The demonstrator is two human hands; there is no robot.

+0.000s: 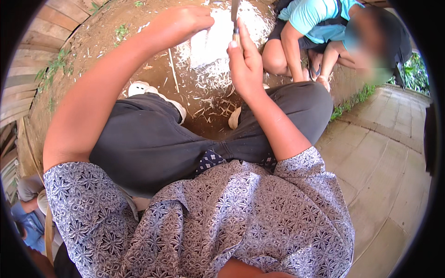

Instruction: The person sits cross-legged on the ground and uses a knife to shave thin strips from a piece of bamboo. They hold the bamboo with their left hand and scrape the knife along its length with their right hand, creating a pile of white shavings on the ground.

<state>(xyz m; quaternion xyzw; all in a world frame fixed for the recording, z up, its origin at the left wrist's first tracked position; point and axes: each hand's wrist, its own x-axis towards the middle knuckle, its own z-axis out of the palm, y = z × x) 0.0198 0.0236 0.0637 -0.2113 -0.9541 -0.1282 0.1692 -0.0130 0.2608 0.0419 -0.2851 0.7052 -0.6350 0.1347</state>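
My right hand [247,67] is closed around the handle of a knife [235,16], its dark blade pointing away from me. To its left, my left hand [187,22] is closed with the fingers pressed together. Whatever it may hold is lost in the bright glare between the hands. Beneath both hands lies a heap of pale thin shavings [250,23], partly washed out white. My feet, in cream shoes [143,88], rest on the soil at the near side of the heap.
A person in a light blue shirt [311,16] crouches at the right, close to the shavings. A thin pale strip [174,69] lies on the brown soil. Slatted boards [55,32] edge the left, and a paved path [375,153] runs along the right. Another person [32,227] is partly visible at lower left.
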